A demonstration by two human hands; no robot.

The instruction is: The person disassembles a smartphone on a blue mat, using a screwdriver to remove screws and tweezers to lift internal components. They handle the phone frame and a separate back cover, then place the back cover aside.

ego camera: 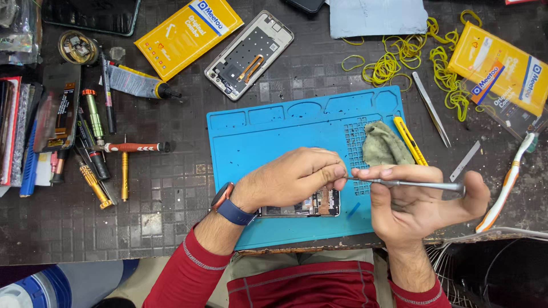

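An opened phone (319, 203) with bare circuit parts lies on the blue work mat (257, 142), mostly hidden under my left hand (291, 179). That hand rests on the phone, its fingertips pinched at the tip of a slim grey screwdriver (411, 184). The screwdriver lies level across my right hand (416, 199), whose fingers and thumb grip its handle. A blue watch sits on my left wrist. A crumpled grey-green cloth (382, 145) lies on the mat just beyond my right hand.
A phone back frame (248, 54) lies above the mat. Screwdrivers (134, 147), a glue tube (134, 82) and other tools crowd the left. Yellow boxes (185, 34), rubber bands (399, 60), tweezers (431, 108), a yellow cutter (410, 140) and a toothbrush (508, 179) lie around.
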